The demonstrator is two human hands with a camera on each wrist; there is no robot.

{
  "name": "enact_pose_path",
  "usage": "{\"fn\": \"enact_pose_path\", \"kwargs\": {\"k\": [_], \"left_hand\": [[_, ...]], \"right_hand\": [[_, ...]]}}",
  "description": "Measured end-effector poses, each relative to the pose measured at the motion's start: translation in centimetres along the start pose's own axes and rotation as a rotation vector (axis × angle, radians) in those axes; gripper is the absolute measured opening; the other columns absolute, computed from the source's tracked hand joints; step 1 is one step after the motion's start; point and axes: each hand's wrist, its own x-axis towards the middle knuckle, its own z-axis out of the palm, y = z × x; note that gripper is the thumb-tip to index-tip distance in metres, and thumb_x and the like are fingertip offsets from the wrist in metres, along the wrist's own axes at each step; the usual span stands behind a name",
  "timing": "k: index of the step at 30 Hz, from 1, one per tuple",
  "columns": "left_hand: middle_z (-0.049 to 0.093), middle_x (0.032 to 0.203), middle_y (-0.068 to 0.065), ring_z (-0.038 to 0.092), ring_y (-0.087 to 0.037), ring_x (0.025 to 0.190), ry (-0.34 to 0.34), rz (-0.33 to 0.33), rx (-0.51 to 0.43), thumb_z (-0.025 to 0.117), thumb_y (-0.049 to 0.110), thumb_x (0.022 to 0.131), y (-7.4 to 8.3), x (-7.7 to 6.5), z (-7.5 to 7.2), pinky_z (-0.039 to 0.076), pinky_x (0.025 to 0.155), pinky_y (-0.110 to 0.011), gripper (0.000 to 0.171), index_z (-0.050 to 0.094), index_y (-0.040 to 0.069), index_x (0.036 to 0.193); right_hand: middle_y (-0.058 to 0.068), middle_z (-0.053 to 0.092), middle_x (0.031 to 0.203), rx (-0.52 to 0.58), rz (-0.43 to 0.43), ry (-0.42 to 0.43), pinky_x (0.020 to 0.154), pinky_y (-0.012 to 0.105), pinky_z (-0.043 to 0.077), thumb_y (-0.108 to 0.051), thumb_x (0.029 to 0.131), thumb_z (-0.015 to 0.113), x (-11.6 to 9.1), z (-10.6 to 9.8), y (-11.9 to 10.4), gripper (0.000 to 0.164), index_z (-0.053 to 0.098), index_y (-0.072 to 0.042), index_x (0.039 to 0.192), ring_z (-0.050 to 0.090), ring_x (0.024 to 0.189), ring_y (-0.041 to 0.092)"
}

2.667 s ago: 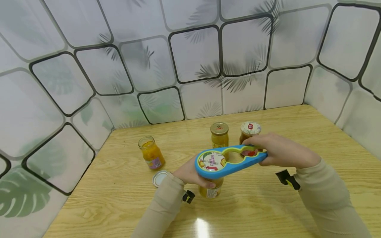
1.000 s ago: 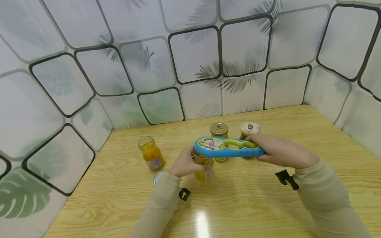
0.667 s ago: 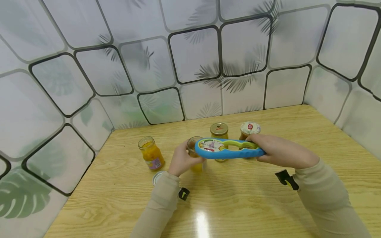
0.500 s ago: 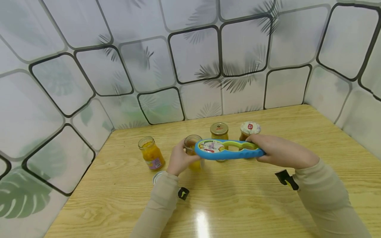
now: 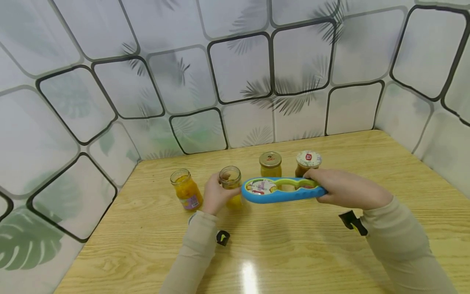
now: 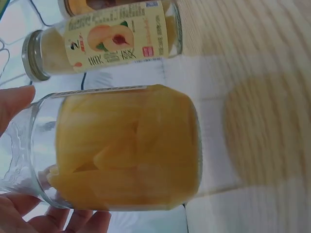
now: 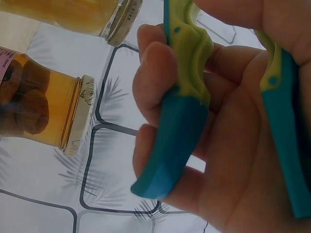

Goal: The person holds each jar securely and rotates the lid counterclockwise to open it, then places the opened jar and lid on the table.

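My left hand [image 5: 216, 193] grips a lidless glass jar [image 6: 126, 150] of yellow fruit pieces near its neck. In the left wrist view, the jar's base appears raised a little off the wood, with a shadow beside it. My right hand [image 5: 343, 188] holds the handle end of a blue and green jar opener [image 5: 279, 198]. A patterned lid [image 5: 261, 186] sits in the opener's large ring, just right of the open jar. The right wrist view shows my fingers [image 7: 155, 73] curled round one arm of the opener's handle.
Another open jar [image 5: 188, 192] of orange fruit stands on the left of the wooden table [image 5: 147, 245]. A loose lid [image 5: 191, 218] is mostly hidden behind my left forearm. Behind the opener stand a gold-lidded peach jar [image 5: 271, 163] and a white-lidded jar with dark contents [image 5: 308, 159].
The jar has come out from under the opener, leaving its lid in the ring. My left hand has carried the jar leftward. The opener has lowered slightly in my right hand.
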Motion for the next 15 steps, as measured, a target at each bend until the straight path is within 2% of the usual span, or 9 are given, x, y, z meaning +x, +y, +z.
{"fn": "enact_pose_path", "kwargs": {"k": [5,15], "left_hand": [[0.056,0.102,-0.014,0.052,-0.025,0.092,-0.028,-0.05,-0.007,0.08,0.019,0.062,-0.6,0.3,-0.2,0.045,0.078,-0.037,0.049,0.058,0.0,0.102],[0.054,0.105,-0.014,0.052,-0.026,0.096,-0.048,-0.109,-0.052,0.08,0.021,0.063,-1.3,0.6,-0.3,0.045,0.081,-0.037,0.056,0.055,-0.002,0.108]], "right_hand": [[-0.008,0.05,0.077,-0.001,0.018,-0.012,0.055,0.024,0.037,-0.004,0.076,0.062,0.1,0.1,0.0,0.032,0.051,-0.005,0.106,0.043,0.064,0.008],[-0.009,0.048,0.077,-0.001,0.013,-0.02,0.055,0.025,0.037,-0.006,0.075,0.064,0.1,0.3,0.1,0.03,0.051,-0.008,0.102,0.043,0.065,0.009]]}}
